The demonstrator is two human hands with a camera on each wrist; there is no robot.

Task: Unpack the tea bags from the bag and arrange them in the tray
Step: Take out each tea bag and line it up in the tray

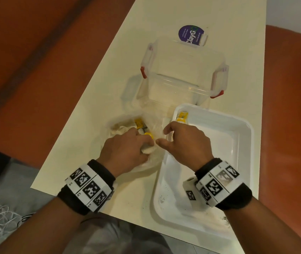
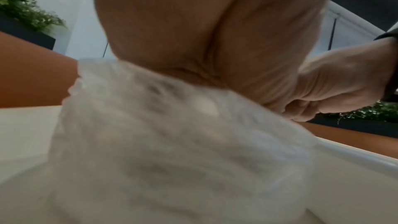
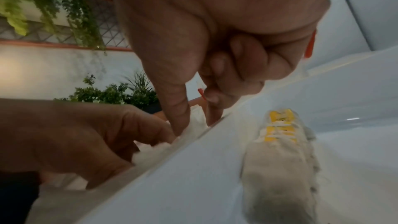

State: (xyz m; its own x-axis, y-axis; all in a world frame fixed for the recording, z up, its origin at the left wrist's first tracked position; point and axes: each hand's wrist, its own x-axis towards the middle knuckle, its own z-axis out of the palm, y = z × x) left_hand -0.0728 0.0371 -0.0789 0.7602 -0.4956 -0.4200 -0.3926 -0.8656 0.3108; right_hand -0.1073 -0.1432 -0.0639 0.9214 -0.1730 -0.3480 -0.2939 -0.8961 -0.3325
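Note:
A translucent plastic bag [image 1: 153, 162] lies on the cream table, left of the white tray [image 1: 224, 143]. My left hand [image 1: 144, 142] is inside the bag's mouth, fingers curled round a white tea bag [image 1: 147, 149] with a yellow tag. More yellow-tagged tea bags [image 1: 138, 123] lie deeper in the bag. My right hand [image 1: 164, 135] hovers over the tray's left rim and pinches the bag's edge [image 3: 196, 120] between thumb and forefinger. Tea bags [image 1: 182, 114] lie in the tray's far left corner, and the right wrist view shows them [image 3: 277, 159] up close. In the left wrist view the bag [image 2: 172, 142] fills the frame.
An open clear container [image 1: 182, 74] with red clips stands just behind the bag and tray. A round purple label [image 1: 190, 34] shows behind it. Dark tea grains [image 1: 162, 199] dot the tray's near end. The table's left edge runs diagonally beside an orange floor.

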